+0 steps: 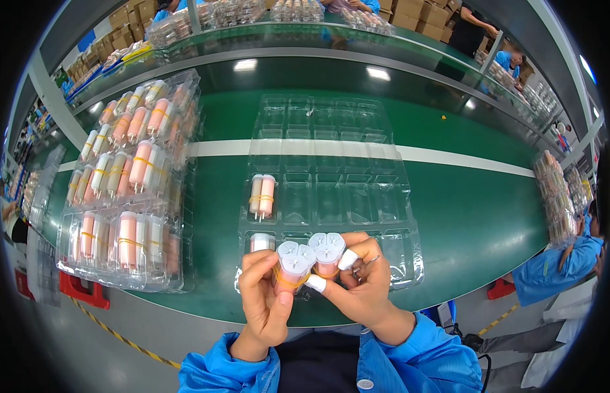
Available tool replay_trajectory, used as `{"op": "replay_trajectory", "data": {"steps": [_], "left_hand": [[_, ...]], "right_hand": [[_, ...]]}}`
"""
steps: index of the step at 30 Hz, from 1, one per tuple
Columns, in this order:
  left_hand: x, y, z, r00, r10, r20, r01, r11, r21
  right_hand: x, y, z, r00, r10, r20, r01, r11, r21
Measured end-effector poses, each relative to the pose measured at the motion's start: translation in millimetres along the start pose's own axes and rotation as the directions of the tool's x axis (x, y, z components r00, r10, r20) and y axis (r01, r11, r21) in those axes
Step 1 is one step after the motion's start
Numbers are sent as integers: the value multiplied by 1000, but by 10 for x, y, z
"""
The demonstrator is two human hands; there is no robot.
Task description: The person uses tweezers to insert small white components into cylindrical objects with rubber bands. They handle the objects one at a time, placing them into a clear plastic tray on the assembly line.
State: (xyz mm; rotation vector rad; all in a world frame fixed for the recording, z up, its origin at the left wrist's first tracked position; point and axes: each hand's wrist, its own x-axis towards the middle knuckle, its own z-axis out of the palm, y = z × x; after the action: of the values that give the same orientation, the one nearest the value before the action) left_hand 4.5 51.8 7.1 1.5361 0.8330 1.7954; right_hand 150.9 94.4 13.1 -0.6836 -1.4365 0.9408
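My left hand (267,308) grips a pink cylinder with a pale grey, three-lobed end (296,259) facing up and a yellow rubber band round it. Right beside it, touching, my right hand (367,281) holds a second such cylinder (326,249). White finger cots cover the right thumb and a fingertip. Both hands are over the near edge of a clear plastic tray (331,196). In the tray's left column lies a banded pair of cylinders (262,196), one pink and one grey, pins toward me. Nearer, a white cylinder (260,242) sits partly hidden behind my left hand.
Stacked clear trays (121,190) full of banded pink, white and grey cylinders stand at the left of the green table (469,216). More filled trays (554,196) are at the right edge, near a co-worker in blue (554,262). A metal-framed shelf (397,56) runs across the back.
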Motion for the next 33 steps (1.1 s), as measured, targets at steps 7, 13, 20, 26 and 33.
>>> {"op": "replay_trajectory", "data": {"steps": [7, 13, 20, 26, 33], "left_hand": [[0, 24, 46, 999, -46, -26, 45, 998, -52], [29, 73, 36, 999, -46, -4, 46, 999, -14], [-14, -3, 40, 997, -74, -34, 74, 997, 8], [10, 2, 38, 999, -36, -22, 36, 999, -1], [-3, -14, 37, 999, -31, -24, 31, 1000, -6]], "right_hand": [[35, -138, -23, 997, 70, 18, -69, 995, -66], [16, -144, -61, 988, 117, 102, -106, 989, -107], [2, -112, -34, 993, 116, 25, -115, 993, -34], [0, -115, -40, 991, 124, 43, -124, 992, -13], [-2, -100, -41, 989, 135, 53, -135, 991, -8]]}}
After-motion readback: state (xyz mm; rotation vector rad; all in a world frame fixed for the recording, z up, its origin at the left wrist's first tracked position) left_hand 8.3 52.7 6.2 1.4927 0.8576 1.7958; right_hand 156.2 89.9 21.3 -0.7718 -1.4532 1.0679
